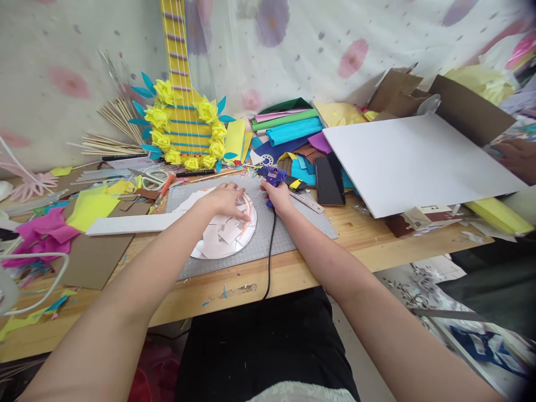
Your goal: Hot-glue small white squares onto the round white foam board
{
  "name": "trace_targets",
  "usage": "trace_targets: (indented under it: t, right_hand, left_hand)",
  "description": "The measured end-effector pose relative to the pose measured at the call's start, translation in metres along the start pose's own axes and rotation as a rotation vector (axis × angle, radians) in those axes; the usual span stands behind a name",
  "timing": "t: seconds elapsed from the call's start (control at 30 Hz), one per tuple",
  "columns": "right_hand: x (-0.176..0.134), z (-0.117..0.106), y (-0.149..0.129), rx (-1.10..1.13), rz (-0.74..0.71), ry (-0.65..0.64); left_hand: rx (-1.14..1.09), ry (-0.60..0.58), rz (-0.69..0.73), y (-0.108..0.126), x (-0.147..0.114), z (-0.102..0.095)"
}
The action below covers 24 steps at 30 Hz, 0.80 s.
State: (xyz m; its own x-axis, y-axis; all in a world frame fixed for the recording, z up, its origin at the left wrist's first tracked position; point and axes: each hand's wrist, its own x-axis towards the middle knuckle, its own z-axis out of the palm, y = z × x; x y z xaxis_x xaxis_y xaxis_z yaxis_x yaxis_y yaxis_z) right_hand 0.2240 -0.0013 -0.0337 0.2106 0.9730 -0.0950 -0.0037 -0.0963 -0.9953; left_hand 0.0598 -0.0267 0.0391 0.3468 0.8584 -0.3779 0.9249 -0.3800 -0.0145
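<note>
My left hand [227, 200] rests on a white round piece [214, 252], fingers spread over it. White paper scraps [228, 230] cover much of its face, and an orange curved line runs near its right edge. A long white strip [129, 224] reaches left from under my forearm. My right hand [278, 196] is closed around a dark blue glue gun [273, 176], just right of the round piece. Its black cord [271, 251] drops over the table edge. Both lie on a grey cutting mat [243, 254].
Behind stands a yellow paper guitar [188, 131] with flowers. Scissors [154, 180] and sticks [121, 120] are left. A metal ruler [307, 202], a yellow-black cutter [295, 183], a phone [329, 178] and a large white board [419, 162] are right. Pink paper [44, 237] lies far left.
</note>
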Motion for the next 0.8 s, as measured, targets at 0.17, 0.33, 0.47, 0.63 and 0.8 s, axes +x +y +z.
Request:
trace_targets:
  t: [0.17, 0.33, 0.47, 0.63, 0.8]
  right_hand:
    - [0.001, 0.000, 0.001, 0.020, -0.007, 0.009]
    - [0.002, 0.000, 0.001, 0.018, -0.002, 0.012]
    - [0.001, -0.001, 0.000, -0.012, -0.003, 0.006]
    - [0.001, -0.001, -0.001, -0.035, -0.003, -0.007]
    - [0.004, 0.000, 0.003, 0.010, -0.004, -0.006]
  left_hand:
    - [-0.021, -0.030, -0.015, 0.002, 0.002, -0.002]
    - [-0.066, -0.022, -0.026, -0.002, -0.001, 0.004]
    - [-0.063, -0.019, -0.019, -0.004, -0.002, 0.008]
    - [-0.071, -0.038, -0.031, 0.000, 0.000, 0.009]
    - [-0.102, 0.003, 0.003, -0.005, 0.003, 0.012]
